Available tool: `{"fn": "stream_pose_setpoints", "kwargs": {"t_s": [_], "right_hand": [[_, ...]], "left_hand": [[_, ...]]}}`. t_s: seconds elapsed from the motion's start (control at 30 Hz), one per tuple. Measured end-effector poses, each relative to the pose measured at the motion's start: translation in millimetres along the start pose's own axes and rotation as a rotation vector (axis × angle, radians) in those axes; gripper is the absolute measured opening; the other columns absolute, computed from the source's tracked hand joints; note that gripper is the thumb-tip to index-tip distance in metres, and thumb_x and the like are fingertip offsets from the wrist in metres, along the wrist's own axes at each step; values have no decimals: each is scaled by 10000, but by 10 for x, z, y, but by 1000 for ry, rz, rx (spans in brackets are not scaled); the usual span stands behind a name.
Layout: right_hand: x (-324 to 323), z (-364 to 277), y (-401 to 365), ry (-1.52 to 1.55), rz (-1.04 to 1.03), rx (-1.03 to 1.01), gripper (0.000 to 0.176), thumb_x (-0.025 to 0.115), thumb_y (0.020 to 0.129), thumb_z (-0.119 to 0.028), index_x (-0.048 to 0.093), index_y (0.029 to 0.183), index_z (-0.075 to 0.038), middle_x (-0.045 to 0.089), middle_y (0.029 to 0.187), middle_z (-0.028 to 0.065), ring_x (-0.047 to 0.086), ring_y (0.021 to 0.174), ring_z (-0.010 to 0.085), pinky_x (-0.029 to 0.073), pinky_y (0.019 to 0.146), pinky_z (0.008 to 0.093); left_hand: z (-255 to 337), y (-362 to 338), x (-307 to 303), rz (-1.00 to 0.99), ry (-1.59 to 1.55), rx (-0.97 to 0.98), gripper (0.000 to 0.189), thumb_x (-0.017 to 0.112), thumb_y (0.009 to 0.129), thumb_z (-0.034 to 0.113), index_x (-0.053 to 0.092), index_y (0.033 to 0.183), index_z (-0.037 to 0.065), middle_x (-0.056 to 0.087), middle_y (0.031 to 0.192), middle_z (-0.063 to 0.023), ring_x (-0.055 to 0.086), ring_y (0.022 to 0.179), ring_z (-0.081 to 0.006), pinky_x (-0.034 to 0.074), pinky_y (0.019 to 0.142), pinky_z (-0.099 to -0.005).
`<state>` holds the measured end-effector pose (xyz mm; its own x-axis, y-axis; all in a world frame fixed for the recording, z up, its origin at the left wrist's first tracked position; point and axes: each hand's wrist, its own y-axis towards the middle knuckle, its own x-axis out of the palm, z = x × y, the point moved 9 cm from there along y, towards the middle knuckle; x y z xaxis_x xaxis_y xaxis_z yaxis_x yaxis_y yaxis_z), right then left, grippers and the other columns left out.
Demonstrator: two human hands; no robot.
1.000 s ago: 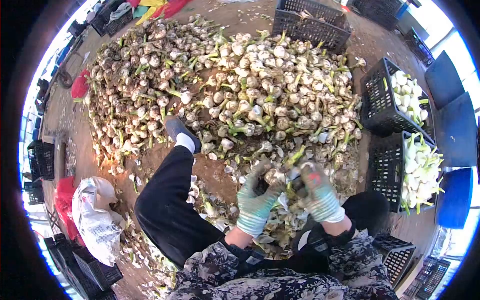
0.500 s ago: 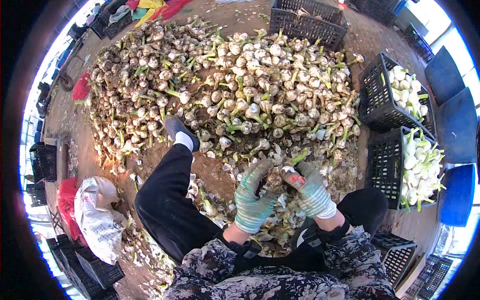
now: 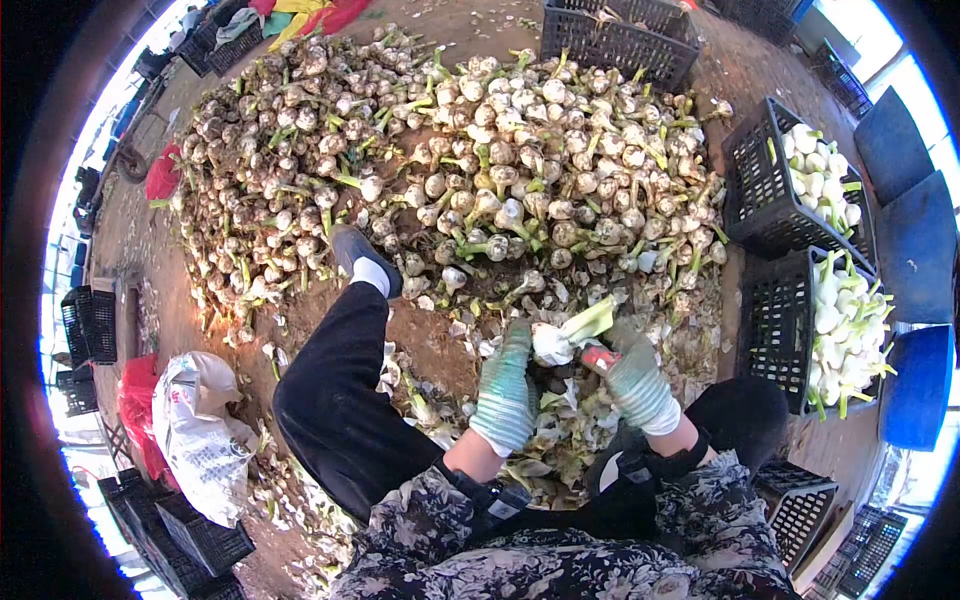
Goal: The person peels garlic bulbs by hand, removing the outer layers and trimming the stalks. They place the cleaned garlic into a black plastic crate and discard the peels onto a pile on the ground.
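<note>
A peeled-looking white garlic bulb (image 3: 552,343) with a thick pale-green stem is held between my two gloved hands, stem pointing up and right. My left hand (image 3: 505,395), in a striped green-and-white glove, is closed at the bulb's left side, its fingers partly hidden. On the other side my right hand (image 3: 638,380), gloved alike, is closed beside the base of the stem. Something red (image 3: 598,358) shows at its thumb, against the bulb. Loose garlic skins (image 3: 560,440) lie on the ground below both hands.
A broad heap of dirty garlic bulbs (image 3: 490,170) spreads ahead of my foot (image 3: 362,260). At right, two black crates (image 3: 775,335) hold cleaned white bulbs. Another black crate (image 3: 620,45) stands behind the heap. A white sack (image 3: 205,440) lies at left.
The dirty brownish bulb between my hands now shows clean and white, with its stem raised to the right. My left hand has turned more upright; the right has shifted slightly right.
</note>
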<state>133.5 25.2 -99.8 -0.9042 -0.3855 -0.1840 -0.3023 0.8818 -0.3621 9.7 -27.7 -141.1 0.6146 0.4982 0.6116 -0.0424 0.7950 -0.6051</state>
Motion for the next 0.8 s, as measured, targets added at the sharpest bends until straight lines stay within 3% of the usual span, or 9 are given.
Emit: {"fn": "stream_pose_setpoints", "kwargs": {"t_s": [0.17, 0.3, 0.37, 0.43, 0.5, 0.53, 0.6, 0.7, 0.8], "right_hand": [[21, 167, 62, 58, -80, 25, 394, 637, 774, -108, 510, 1119, 32, 617, 981, 97, 561, 878, 121, 439, 782, 256], [69, 232, 35, 486, -128, 196, 399, 591, 829, -153, 474, 1156, 44, 593, 1020, 82, 536, 915, 121, 436, 793, 249], [53, -30, -10, 117, -198, -10, 376, 578, 838, -157, 483, 1142, 44, 594, 1009, 93, 540, 897, 129, 440, 767, 248], [90, 225, 93, 321, -97, 113, 380, 665, 765, -134, 521, 1071, 38, 618, 932, 107, 559, 795, 113, 446, 707, 256], [119, 82, 34, -315, -206, -93, 337, 526, 846, -59, 441, 1158, 36, 554, 1081, 142, 558, 948, 125, 498, 662, 260], [120, 76, 21, -312, -200, -91, 337, 526, 846, -59, 441, 1158, 36, 554, 1081, 142, 558, 948, 125, 498, 662, 260], [-20, 175, 28, 197, -5, 66, 331, 679, 733, -59, 550, 1027, 21, 636, 866, 92, 574, 789, 92, 469, 682, 241], [-33, 134, 23, 193, -10, 17, 347, 662, 747, -55, 537, 1062, 20, 631, 903, 84, 579, 793, 101, 475, 684, 246], [-90, -21, -6, 423, 99, -140, 374, 638, 761, -43, 514, 1107, 25, 625, 936, 79, 578, 796, 104, 475, 688, 242]], "left_hand": [[56, -14, 30, -70, -11, 20, 362, 471, 879, 411, 548, 944, 63, 579, 808, -34, 554, 725, -154, 452, 593, -279], [179, -45, 5, 7, 16, 203, 273, 519, 865, 274, 523, 1014, 46, 569, 904, -54, 558, 812, -164, 476, 714, -305], [256, -73, 26, 7, 29, 271, 338, 550, 839, 162, 475, 1132, 9, 557, 992, -83, 557, 877, -172, 469, 795, -310], [290, -115, 107, -17, 171, 298, 456, 557, 822, 123, 401, 1229, -9, 546, 1040, -98, 548, 919, -171, 453, 820, -295], [272, -145, 143, -60, 196, 316, 491, 561, 819, 122, 380, 1258, -7, 537, 1074, -98, 537, 940, -164, 445, 824, -282], [258, -146, 131, -73, 192, 300, 513, 576, 808, 94, 371, 1268, -5, 532, 1090, -92, 524, 970, -160, 437, 843, -282], [301, -146, 163, -82, 395, 409, 532, 604, 788, 63, 379, 1264, -9, 506, 1131, -95, 503, 1004, -159, 417, 869, -282], [416, -225, 269, -89, 650, 555, 601, 659, 727, -15, 382, 1261, -17, 478, 1181, -111, 486, 1041, -165, 407, 894, -294], [344, -191, 239, -117, 479, 378, 571, 639, 734, -21, 396, 1251, -16, 502, 1150, -110, 494, 1035, -159, 414, 894, -304]]}}
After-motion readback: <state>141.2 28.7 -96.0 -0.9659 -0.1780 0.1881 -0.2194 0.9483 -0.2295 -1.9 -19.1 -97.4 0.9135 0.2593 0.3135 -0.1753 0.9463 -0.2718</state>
